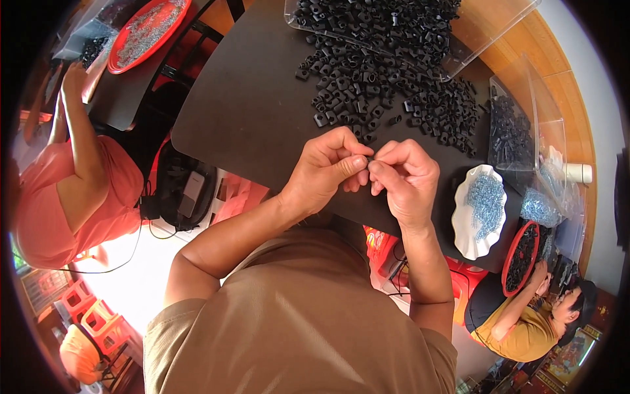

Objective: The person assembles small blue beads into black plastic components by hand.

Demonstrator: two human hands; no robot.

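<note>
My left hand [328,167] and my right hand [407,177] meet over the near part of the dark table [243,98]. Thumb and fingers of each are pinched together, tip against tip. Between them sits a tiny dark piece, mostly covered by the fingertips, so its kind does not show. Just beyond my hands spreads a heap of small black plastic parts [367,79], short and hollow. To the right of my right hand stands a white scalloped dish [464,230] with many small, shiny, bluish-clear pieces [487,203] in it.
A clear plastic bin [472,56] lies at the back, with black parts spilling from it. Another clear bin [515,134] of dark parts stands at right. Co-workers sit at left [85,184] and lower right [518,325], near red trays [151,33] [522,259]. Red stools [98,322] stand lower left.
</note>
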